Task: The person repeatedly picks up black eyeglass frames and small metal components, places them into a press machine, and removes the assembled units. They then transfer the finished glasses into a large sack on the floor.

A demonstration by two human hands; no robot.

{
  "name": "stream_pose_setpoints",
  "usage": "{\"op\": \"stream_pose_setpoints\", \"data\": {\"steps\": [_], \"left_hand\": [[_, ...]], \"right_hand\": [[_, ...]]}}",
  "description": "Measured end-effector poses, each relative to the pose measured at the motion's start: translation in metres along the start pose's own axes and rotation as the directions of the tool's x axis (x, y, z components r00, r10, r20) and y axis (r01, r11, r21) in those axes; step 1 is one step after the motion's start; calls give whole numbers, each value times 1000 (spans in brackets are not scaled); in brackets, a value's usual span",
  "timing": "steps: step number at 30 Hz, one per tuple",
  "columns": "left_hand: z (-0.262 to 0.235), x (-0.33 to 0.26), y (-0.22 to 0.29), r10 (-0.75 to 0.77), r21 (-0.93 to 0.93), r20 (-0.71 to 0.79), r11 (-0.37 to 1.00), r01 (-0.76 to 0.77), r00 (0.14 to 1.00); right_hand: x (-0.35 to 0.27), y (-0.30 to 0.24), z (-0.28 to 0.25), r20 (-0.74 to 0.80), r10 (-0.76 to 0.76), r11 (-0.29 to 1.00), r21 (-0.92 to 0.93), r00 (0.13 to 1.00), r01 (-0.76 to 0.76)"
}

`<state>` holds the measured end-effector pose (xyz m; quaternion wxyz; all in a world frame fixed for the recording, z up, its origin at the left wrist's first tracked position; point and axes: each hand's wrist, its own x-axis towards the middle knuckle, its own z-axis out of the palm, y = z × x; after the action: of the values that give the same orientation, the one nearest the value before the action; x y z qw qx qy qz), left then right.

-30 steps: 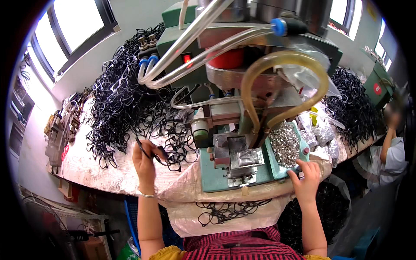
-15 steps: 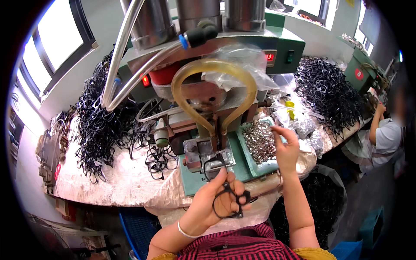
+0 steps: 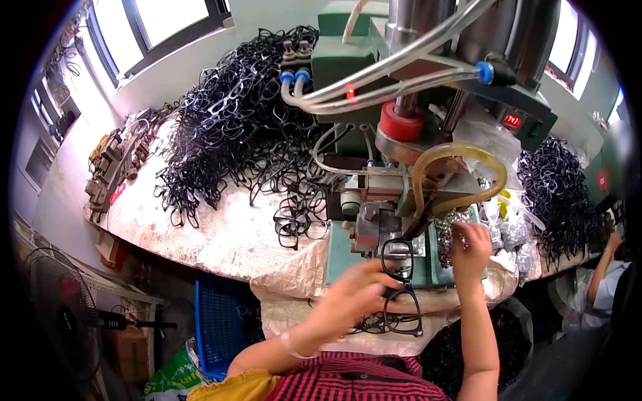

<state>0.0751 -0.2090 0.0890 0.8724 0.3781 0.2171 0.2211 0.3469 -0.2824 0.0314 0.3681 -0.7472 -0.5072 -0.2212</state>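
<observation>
My left hand (image 3: 349,299) is smeared by motion beside a black eyeglass frame (image 3: 418,304). Its fingertips overlap the frame near the bridge; whether they grip it cannot be made out. The upper rim of this frame lies at the metal fixture (image 3: 370,230) of the green press, and the other rim hangs over the front edge. Over the green tray (image 3: 438,275) my right hand (image 3: 472,248) has its fingers bent together among small shiny metal pieces (image 3: 444,248). What those fingers hold, if anything, is hidden.
A large heap of black eyeglass frames (image 3: 231,113) fills the table's left side; another heap (image 3: 552,194) lies right. A yellowish hose (image 3: 461,148) loops above the fixture. Below stand a blue crate (image 3: 217,331) and a fan (image 3: 63,317). A co-worker (image 3: 605,284) sits far right.
The view has swung left. My left hand, which was wrapped around the eyeglass frame, now has its fingers spread out and blurred beside it. My right hand has stayed over the tray.
</observation>
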Motion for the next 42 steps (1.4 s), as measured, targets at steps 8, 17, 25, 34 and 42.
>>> {"op": "stream_pose_setpoints", "data": {"steps": [8, 17, 25, 34, 42], "left_hand": [[-162, 63, 50, 786, 898, -91, -201, 392, 612], [-162, 52, 139, 841, 987, -102, 18, 161, 531], [-261, 144, 117, 786, 852, -242, -109, 513, 569], [-262, 56, 121, 755, 939, -242, 26, 342, 609], [-152, 33, 27, 774, 598, -325, 613, -516, 543]], "right_hand": [[-20, -12, 10, 82, 623, 550, 661, 778, -511], [-5, -39, -33, 296, 507, 511, 653, 809, -559], [-13, -23, -22, 246, 545, 631, 509, 801, -586], [-2, -66, -67, 245, 202, 766, 564, 948, -308], [16, -99, -1, 239, 391, 389, 832, 889, -395]]}}
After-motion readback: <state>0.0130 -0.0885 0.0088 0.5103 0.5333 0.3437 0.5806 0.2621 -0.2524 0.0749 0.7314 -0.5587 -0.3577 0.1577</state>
